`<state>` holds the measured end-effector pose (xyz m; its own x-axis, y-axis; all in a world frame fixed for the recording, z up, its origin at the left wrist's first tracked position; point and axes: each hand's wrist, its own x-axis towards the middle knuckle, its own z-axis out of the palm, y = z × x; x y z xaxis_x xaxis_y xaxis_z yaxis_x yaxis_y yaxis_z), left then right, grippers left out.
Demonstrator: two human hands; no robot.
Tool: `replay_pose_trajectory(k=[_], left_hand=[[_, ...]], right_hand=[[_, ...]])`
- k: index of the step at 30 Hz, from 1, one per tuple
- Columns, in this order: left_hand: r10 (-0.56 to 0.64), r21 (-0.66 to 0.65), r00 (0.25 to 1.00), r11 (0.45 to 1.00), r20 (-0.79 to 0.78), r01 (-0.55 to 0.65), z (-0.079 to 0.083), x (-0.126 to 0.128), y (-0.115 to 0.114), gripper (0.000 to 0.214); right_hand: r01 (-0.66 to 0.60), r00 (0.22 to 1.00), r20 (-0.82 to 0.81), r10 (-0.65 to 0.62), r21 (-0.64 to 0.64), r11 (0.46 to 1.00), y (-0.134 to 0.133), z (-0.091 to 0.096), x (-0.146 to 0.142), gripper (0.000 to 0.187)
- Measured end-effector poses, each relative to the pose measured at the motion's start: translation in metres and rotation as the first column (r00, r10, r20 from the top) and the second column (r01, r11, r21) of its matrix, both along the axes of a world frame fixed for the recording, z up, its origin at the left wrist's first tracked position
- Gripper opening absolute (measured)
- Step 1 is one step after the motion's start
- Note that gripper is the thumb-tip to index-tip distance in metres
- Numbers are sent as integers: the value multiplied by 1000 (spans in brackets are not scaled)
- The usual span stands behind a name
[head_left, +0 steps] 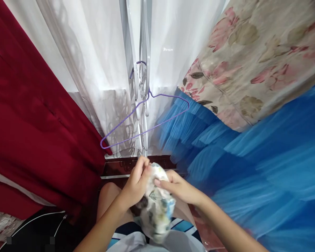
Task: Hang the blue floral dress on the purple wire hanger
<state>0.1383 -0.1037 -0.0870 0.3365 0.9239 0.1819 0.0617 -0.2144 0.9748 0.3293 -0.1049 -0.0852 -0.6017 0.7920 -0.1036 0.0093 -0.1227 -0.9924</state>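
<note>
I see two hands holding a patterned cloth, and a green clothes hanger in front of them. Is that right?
Not quite: the clothes hanger is purple, not green, as the head view shows. The left hand and right hand do hold the patterned cloth.

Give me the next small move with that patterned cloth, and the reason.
Probably ease the patterned cloth a little wider: the left grip and right grip hold it close together near its top, and the rest looks bunched below them.
</note>
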Motion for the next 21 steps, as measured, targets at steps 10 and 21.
replay_pose_trajectory(k=[10,21], left_hand=[[-222,-265,955,950,-196,166,-27,-9,-74,38],[30,94,800,995,-600,32,-6,-82,-63,31]], right_hand=[[232,966,-113,-234,-34,972,4,47,27,44],[767,622,-211,-754,357,533,48,78,119,30]])
